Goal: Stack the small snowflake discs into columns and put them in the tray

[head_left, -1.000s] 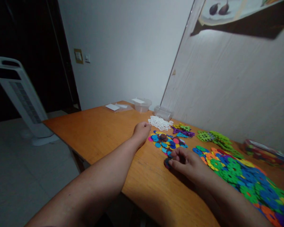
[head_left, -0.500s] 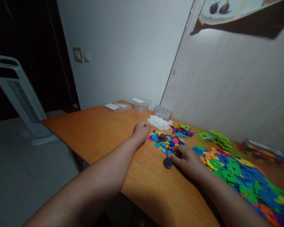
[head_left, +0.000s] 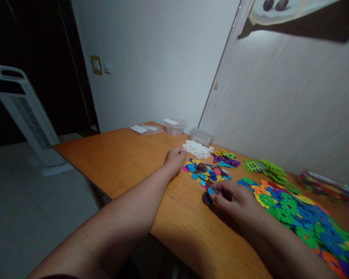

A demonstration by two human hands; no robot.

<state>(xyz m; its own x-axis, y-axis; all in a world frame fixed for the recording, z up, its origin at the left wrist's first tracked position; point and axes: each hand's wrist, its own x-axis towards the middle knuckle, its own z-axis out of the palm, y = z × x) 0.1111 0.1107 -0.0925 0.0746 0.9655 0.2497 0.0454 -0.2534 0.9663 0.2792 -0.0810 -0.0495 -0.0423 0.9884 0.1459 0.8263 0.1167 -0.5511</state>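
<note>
My right hand (head_left: 234, 198) pinches a small light-blue disc (head_left: 211, 191) between thumb and fingertips. Right beside and partly behind that disc stands a short stack of dark discs (head_left: 206, 199) on the table. A loose pile of small coloured discs (head_left: 203, 173), blue, yellow, brown and pink among them, spreads just beyond. My left hand (head_left: 175, 159) rests closed on the table at the pile's left edge; its fingertips are hidden, so any content cannot be seen. White lattice-like pieces (head_left: 198, 149) lie a little past it.
Big flower-shaped pieces (head_left: 305, 217) in several colours cover the right side of the wooden table (head_left: 119, 155). Green pieces (head_left: 269, 169) and purple pieces (head_left: 225, 159) lie near the wall. Behind are clear tubs (head_left: 175, 128), plastic bags (head_left: 145, 129) and a filled package (head_left: 327, 186).
My right hand has taken up the light-blue disc from the pile's near edge and brought it beside the dark stack. My left hand has stayed in place. The view has shifted slightly.
</note>
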